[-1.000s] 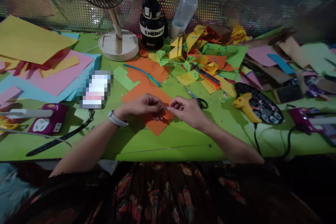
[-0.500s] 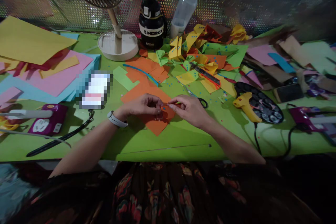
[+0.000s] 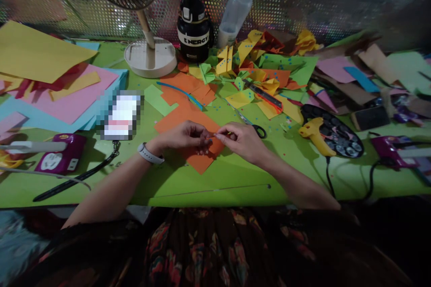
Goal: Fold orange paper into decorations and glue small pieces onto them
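Observation:
An orange sheet of paper [image 3: 201,162] lies with one corner toward me on the green table. Above it, my left hand [image 3: 184,137] comes in from the left, with a light watch band [image 3: 150,153] on its wrist. Its thumb and fingers are pinched on one end of a small orange paper strip [image 3: 211,137]. My right hand [image 3: 243,141] pinches the strip's other end. The fingertips of both hands nearly meet, and they hide most of the strip. Scissors [image 3: 260,131] with black handles lie just behind my right hand.
A phone [image 3: 121,115] and a purple box [image 3: 60,153] lie at left. Behind stand a fan base [image 3: 151,65], a black bottle [image 3: 194,31] and heaped paper scraps [image 3: 245,60]. To the right are a yellow glue gun [image 3: 315,135] on a black tray [image 3: 353,145] and a second purple box [image 3: 387,148].
Both hands stay in nearly the same place. Their fingers have shifted slightly around the small orange strip, which now shows as a thin line between the fingertips.

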Demonstrator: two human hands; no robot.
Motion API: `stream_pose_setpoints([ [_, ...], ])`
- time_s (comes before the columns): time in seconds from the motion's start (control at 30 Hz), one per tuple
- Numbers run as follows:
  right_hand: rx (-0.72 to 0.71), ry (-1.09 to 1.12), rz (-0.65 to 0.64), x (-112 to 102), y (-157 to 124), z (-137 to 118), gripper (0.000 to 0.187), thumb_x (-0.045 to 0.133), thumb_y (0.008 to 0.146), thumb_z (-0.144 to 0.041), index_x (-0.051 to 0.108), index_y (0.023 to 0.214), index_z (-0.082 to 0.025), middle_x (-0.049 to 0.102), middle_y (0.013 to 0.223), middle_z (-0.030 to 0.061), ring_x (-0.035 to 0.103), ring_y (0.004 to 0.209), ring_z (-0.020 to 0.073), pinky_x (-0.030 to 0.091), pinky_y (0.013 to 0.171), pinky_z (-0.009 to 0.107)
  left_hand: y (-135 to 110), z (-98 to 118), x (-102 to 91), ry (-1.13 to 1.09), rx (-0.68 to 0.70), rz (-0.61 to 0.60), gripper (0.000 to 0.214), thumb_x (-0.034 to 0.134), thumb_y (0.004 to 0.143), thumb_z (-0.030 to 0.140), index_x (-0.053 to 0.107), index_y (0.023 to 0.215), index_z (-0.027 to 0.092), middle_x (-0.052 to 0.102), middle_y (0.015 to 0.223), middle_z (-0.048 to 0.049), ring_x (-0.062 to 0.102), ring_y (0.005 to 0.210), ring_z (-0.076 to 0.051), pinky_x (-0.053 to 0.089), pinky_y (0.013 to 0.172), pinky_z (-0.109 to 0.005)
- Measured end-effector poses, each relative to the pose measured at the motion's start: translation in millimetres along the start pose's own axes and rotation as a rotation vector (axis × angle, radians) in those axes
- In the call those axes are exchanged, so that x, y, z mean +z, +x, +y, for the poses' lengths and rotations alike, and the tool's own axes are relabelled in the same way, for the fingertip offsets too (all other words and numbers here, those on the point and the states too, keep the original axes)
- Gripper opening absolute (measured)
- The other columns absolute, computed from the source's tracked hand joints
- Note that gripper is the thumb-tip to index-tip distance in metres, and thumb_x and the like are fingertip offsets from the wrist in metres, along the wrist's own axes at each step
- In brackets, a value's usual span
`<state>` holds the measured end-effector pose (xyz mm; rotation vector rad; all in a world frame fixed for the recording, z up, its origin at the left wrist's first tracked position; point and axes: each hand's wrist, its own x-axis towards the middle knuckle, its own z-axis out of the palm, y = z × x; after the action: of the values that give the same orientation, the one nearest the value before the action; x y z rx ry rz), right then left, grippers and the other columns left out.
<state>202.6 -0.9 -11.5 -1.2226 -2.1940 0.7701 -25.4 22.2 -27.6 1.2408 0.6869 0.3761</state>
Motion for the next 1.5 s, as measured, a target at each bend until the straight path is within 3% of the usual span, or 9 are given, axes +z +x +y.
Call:
stream_pose_setpoints([
  [0.47,0.027,0.016,0.001,0,0,-2,0.013,0.062,0.091,-0.027,0.071,0.085,-0.019,0.068,0.077,0.0018,0.053,0.063,0.0115,0.037,0.06,0.026,-1,3,-1.2,-0.036,0.026,-0.011,0.025,0.079,0.078,0.038,0.072,0.085,0.014,0.077,0.082,-0.0123,0.072,0.067,-0.017,0.059,0.069,-0.029],
  [0.83,0.01,0.033,0.014,4,0,0,0.014,0.062,0.091,-0.026,0.071,0.085,-0.017,0.068,0.078,0.0018,0.055,0.065,0.0116,0.037,0.061,0.025,5,-5,6.2,0.049,0.044,0.041,0.036,0.073,0.082,0.048,0.07,0.082,0.013,0.072,0.07,-0.0084,0.069,0.062,-0.015,0.056,0.061,-0.026],
  [1.0,0.019,0.083,-0.006,4,-1,-1,0.015,0.061,0.092,-0.028,0.071,0.086,-0.017,0.068,0.079,0.0023,0.054,0.066,0.0112,0.038,0.061,0.025,2,-1,7.0,0.062,0.056,0.034,0.035,0.073,0.082,0.049,0.07,0.08,0.013,0.073,0.071,-0.0094,0.07,0.065,-0.016,0.057,0.065,-0.028],
  [1.13,0.084,0.263,0.008,1,1,-1,0.018,0.064,0.09,-0.033,0.071,0.086,-0.017,0.067,0.075,0.0013,0.052,0.06,0.0103,0.039,0.056,0.024,-3,7,5.7,0.038,0.038,0.018,0.04,0.07,0.084,0.052,0.07,0.098,0.015,0.074,0.071,-0.0092,0.07,0.06,-0.017,0.055,0.059,-0.026],
  [1.23,0.152,0.414,0.034,0,2,2,0.024,0.067,0.086,-0.041,0.07,0.087,-0.017,0.066,0.071,0.0003,0.051,0.055,0.0095,0.04,0.051,0.024,-1,7,0.9,-0.007,0.156,0.245,0.045,0.064,0.087,0.056,0.068,0.108,0.017,0.07,0.061,-0.0043,0.063,0.046,-0.014,0.05,0.046,-0.024],
  [1.3,0.196,0.476,0.059,0,4,4,0.029,0.069,0.084,-0.046,0.07,0.086,-0.017,0.065,0.07,0.0002,0.05,0.052,0.0092,0.041,0.048,0.024,2,5,-3.6,-0.026,0.262,0.475,0.039,0.065,0.087,0.055,0.07,0.096,0.017,0.063,0.051,0.0,0.058,0.04,-0.012,0.046,0.042,-0.022],
  [1.37,0.23,0.519,0.091,-1,5,5,0.033,0.071,0.081,-0.05,0.069,0.085,-0.018,0.065,0.069,0.0002,0.05,0.049,0.009,0.042,0.045,0.024,4,4,-7.2,-0.039,0.305,0.618,0.038,0.067,0.085,0.055,0.068,0.079,0.018,0.058,0.046,0.0015,0.053,0.036,-0.01,0.042,0.039,-0.02],
  [1.43,0.249,0.547,0.132,-3,7,7,0.035,0.072,0.079,-0.052,0.068,0.085,-0.018,0.065,0.07,0.0005,0.052,0.049,0.009,0.045,0.046,0.024,5,4,-7.8,-0.042,0.271,0.625,0.048,0.062,0.086,0.061,0.065,0.066,0.018,0.058,0.044,-0.0007,0.053,0.035,-0.01,0.041,0.039,-0.021],
  [1.5,0.256,0.564,0.189,-4,9,9,0.035,0.073,0.079,-0.052,0.067,0.087,-0.018,0.066,0.072,0.0009,0.056,0.052,0.0095,0.049,0.049,0.025,4,4,-4.6,-0.027,0.223,0.549,0.054,0.058,0.087,0.064,0.067,0.064,0.016,0.064,0.051,-0.0049,0.06,0.044,-0.011,0.046,0.046,-0.022],
])
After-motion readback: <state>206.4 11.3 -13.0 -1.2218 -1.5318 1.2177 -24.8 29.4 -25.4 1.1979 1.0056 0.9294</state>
